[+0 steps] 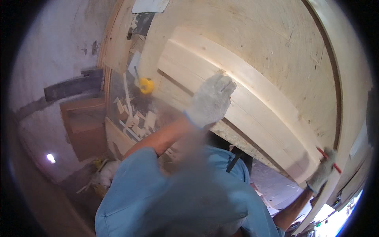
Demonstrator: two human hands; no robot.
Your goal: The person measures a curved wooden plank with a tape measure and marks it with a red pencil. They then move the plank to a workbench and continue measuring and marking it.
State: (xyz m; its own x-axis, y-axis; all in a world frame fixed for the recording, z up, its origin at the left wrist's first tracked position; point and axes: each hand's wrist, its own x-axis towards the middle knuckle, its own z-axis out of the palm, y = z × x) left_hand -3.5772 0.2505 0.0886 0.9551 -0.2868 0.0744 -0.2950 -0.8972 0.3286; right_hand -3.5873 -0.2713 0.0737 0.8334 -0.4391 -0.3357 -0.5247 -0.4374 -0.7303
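Observation:
A long, pale wooden plank (260, 114) lies across the wide wooden work surface (276, 43). My left hand (211, 98), in a whitish work glove, rests over the plank with its fingers curled closed. A thin dark line shows by those fingers, but what they hold, if anything, cannot be made out. At the plank's right end, my right hand (321, 172), also gloved, grips a slim red pencil (336, 167) that sticks out past the fingers.
A round yellow tape measure (146, 85) lies left of the plank. Several wood offcuts (139, 121) are heaped below it. A raised wooden strip (335, 79) runs along the right side of the surface. Rough plastered walls stand at the left.

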